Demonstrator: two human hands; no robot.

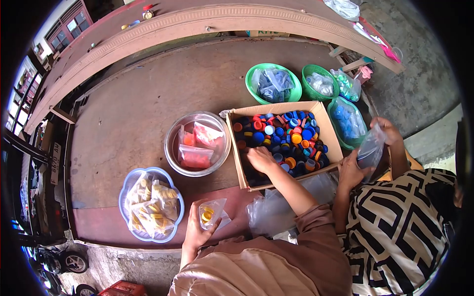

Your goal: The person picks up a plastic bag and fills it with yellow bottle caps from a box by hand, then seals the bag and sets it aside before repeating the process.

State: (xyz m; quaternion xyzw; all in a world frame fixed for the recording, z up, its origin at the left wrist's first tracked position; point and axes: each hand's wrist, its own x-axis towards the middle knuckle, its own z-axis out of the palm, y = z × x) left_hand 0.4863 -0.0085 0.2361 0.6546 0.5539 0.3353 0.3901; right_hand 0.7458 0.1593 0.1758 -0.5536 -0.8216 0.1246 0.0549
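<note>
My left hand (196, 231) is closed around a small clear plastic bag (214, 211) with a few yellow bottle caps (207, 214) at its bottom. My right hand (261, 160) reaches down into the left side of a cardboard box (323, 111) full of mixed bottle caps (296, 138), mostly blue, red and orange. Its fingertips are hidden among the caps and in shadow. Left of the bag, a pale blue basin (123, 202) holds several bags of yellow caps (153, 204). A metal bowl (170, 155) containing bags of red caps (197, 153) stands beside the box.
Clear plastic bags (291, 197) lie in front of the box. Green baskets (297, 89) of bagged caps stand behind it and to its right. A co-worker in a patterned top (395, 227) sits close on my right, both hands on a plastic bag (370, 145). A raised wooden ledge (207, 27) runs behind.
</note>
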